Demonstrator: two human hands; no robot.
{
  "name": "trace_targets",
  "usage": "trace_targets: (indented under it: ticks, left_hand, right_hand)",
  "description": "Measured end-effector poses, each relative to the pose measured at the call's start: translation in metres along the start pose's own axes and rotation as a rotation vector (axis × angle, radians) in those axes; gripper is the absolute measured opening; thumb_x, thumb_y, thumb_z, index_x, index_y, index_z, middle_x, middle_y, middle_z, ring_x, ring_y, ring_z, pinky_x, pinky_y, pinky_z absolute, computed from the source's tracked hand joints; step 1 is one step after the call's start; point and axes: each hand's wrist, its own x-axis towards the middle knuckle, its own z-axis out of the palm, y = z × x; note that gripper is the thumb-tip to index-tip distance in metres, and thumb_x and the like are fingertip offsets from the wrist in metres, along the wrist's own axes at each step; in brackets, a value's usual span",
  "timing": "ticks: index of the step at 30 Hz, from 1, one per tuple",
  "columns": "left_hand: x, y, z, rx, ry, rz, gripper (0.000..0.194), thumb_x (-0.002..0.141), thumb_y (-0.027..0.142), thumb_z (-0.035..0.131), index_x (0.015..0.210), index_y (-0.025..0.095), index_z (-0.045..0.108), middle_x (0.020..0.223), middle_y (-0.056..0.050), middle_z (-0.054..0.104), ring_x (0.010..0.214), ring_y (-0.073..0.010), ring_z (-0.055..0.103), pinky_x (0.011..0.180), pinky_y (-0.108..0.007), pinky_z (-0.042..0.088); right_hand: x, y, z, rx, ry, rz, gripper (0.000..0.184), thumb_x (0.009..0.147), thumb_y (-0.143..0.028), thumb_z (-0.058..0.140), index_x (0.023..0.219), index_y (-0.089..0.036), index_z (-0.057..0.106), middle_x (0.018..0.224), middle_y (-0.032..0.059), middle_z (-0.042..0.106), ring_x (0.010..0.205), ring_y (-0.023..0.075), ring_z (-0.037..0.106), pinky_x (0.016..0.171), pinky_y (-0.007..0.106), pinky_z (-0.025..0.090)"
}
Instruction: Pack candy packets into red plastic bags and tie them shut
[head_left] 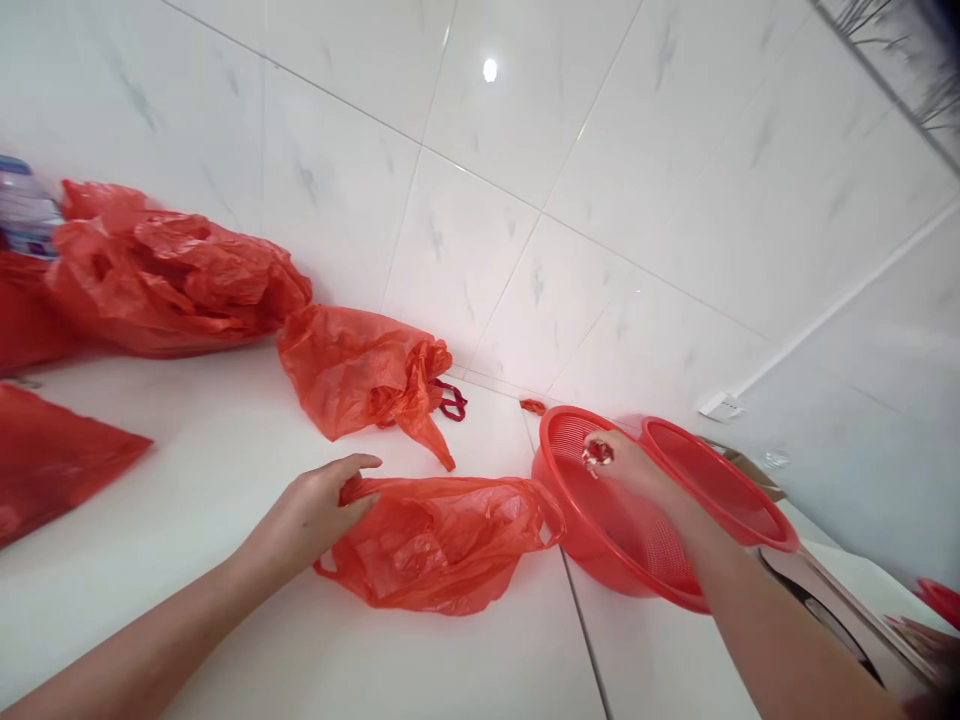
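Note:
My left hand (326,505) is at the left end of a red plastic bag (439,560), thumb and index finger on either side of its rim. The bag lies on its side on the white surface, its mouth loosely gaping. My right hand (619,458) reaches over a red plastic colander (559,500), fingers curled round small red-and-white pieces (598,453) that I cannot identify. The colander is tilted, and the bag's right handle touches its side. Part of the colander's inside is hidden by my right forearm.
A second red basket (720,480) stands behind the colander. Along the tiled wall lie a filled red bag (180,280) and a smaller one (360,370). A plastic bottle (26,210) stands far left. A red scrap (533,406) lies near the wall, and a person's hand (926,635) shows far right.

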Motion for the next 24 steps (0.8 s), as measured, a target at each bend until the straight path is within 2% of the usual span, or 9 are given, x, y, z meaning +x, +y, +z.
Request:
trace_targets:
  ticks: [3,6,9,12,15,17,19,22,24]
  left_hand:
    - [-0.001,0.002,0.003,-0.062,0.033,-0.016,0.036,0.078,0.046,0.048,0.107,0.028,0.058,0.068,0.003,0.057,0.056,-0.0146,0.055,0.05,-0.023,0.044]
    - [-0.004,0.007,0.005,-0.14,0.057,-0.046,0.032,0.077,0.045,0.05,0.102,0.026,0.059,0.067,0.003,0.056,0.056,-0.0134,0.053,0.05,-0.023,0.042]
    - [-0.006,0.01,0.005,-0.202,0.065,-0.061,0.031,0.076,0.046,0.051,0.099,0.025,0.059,0.067,0.004,0.057,0.054,-0.0128,0.052,0.049,-0.022,0.04]
    - [-0.007,0.011,0.005,-0.271,0.068,-0.065,0.03,0.076,0.047,0.052,0.094,0.024,0.06,0.065,0.004,0.056,0.052,-0.0117,0.049,0.047,-0.022,0.039]
    - [-0.007,0.013,0.004,-0.385,0.056,-0.069,0.029,0.076,0.046,0.052,0.091,0.023,0.059,0.063,0.004,0.054,0.048,-0.0102,0.045,0.044,-0.021,0.036]
    - [-0.008,0.015,0.003,-0.453,0.049,-0.075,0.028,0.075,0.045,0.053,0.091,0.022,0.058,0.061,0.005,0.053,0.046,-0.0093,0.042,0.043,-0.02,0.034]
    - [-0.008,0.016,0.001,-0.485,0.062,-0.074,0.029,0.074,0.044,0.055,0.091,0.021,0.058,0.061,0.005,0.052,0.046,-0.0086,0.04,0.042,-0.02,0.032]
    - [-0.007,0.016,0.002,-0.481,0.107,-0.056,0.029,0.073,0.042,0.056,0.091,0.02,0.06,0.063,0.004,0.053,0.048,-0.0087,0.041,0.043,-0.02,0.033]
    - [-0.007,0.013,0.003,-0.467,0.122,-0.028,0.028,0.073,0.042,0.055,0.091,0.021,0.06,0.063,0.004,0.054,0.05,-0.0092,0.042,0.045,-0.02,0.034]
  right_hand:
    - [-0.012,-0.044,-0.016,0.083,-0.175,-0.168,0.024,0.072,-0.025,0.057,0.096,-0.023,0.059,0.096,0.0029,0.061,0.077,0.0149,0.054,0.069,0.027,0.043]
    - [-0.038,-0.097,-0.016,0.093,-0.355,-0.306,0.019,0.073,-0.025,0.058,0.092,-0.025,0.059,0.09,-0.0004,0.057,0.069,0.0123,0.052,0.063,0.025,0.042]
    - [-0.057,-0.136,0.01,0.096,-0.602,-0.456,0.022,0.072,-0.02,0.058,0.092,-0.027,0.06,0.098,-0.0013,0.056,0.075,0.0117,0.054,0.064,0.023,0.044]
    - [-0.062,-0.148,0.05,0.002,-0.709,-0.514,0.029,0.069,-0.019,0.061,0.096,-0.029,0.06,0.102,-0.0016,0.056,0.074,0.0117,0.055,0.064,0.024,0.044]
    - [-0.059,-0.147,0.077,-0.071,-0.688,-0.493,0.058,0.062,-0.028,0.071,0.117,-0.033,0.054,0.116,0.0011,0.053,0.089,0.0175,0.057,0.073,0.029,0.046]
    - [-0.055,-0.144,0.078,-0.075,-0.647,-0.463,0.075,0.058,-0.035,0.075,0.127,-0.034,0.047,0.124,0.0026,0.05,0.103,0.0224,0.055,0.081,0.033,0.045]
    - [-0.049,-0.138,0.066,-0.063,-0.565,-0.409,0.065,0.064,-0.04,0.07,0.125,-0.034,0.049,0.124,0.0018,0.052,0.106,0.0222,0.054,0.083,0.033,0.045]
    - [-0.033,-0.113,0.04,-0.094,-0.268,-0.261,0.032,0.079,-0.042,0.054,0.108,-0.031,0.059,0.115,0.0007,0.06,0.096,0.0188,0.059,0.077,0.031,0.046]
    - [-0.021,-0.088,0.025,-0.189,-0.09,-0.164,0.023,0.082,-0.04,0.047,0.094,-0.028,0.062,0.102,0.0007,0.065,0.086,0.0183,0.061,0.069,0.03,0.046]
